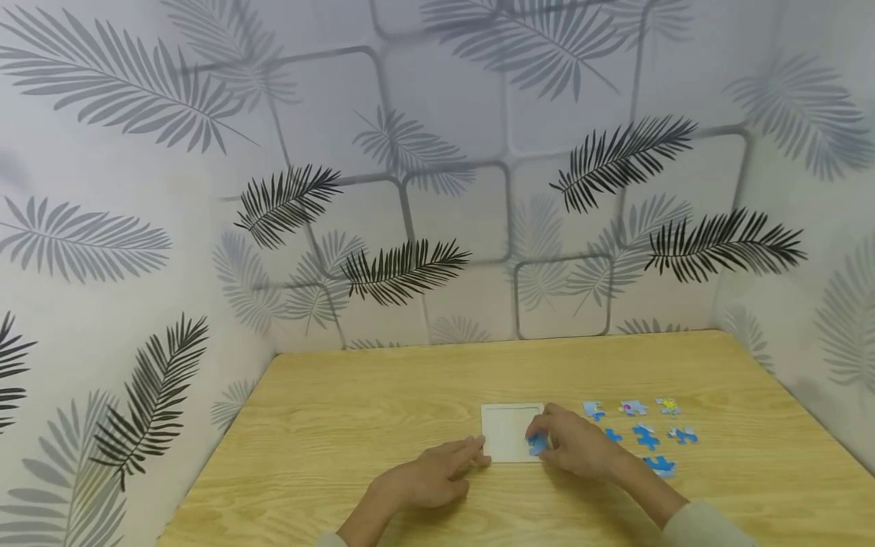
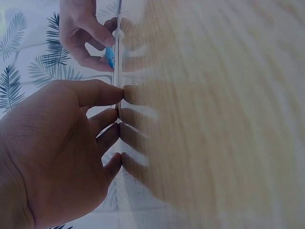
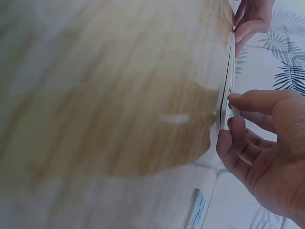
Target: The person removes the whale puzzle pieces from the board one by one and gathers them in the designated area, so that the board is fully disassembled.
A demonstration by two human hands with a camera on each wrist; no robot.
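Note:
A pale, shallow puzzle tray [image 1: 506, 433] lies flat on the wooden table. My right hand [image 1: 574, 441] pinches a blue jigsaw piece [image 1: 537, 444] over the tray's lower right part. In the right wrist view, the thumb and fingers of that hand [image 3: 271, 143] meet at the piece close to the tray's edge, and most of the piece is hidden. At the tray's left edge, my left hand [image 1: 440, 472] rests its fingertips against the rim and the tabletop. The left wrist view has this hand [image 2: 62, 148] with fingers slightly bent, gripping nothing.
Right of the tray lie several loose jigsaw pieces in rough rows, among them one with a yellow figure [image 1: 668, 406], a blue one [image 1: 645, 436] and a nearer blue one [image 1: 660, 466]. The wooden table [image 1: 328, 425] meets leaf-patterned walls [image 1: 451, 213] behind and at both sides.

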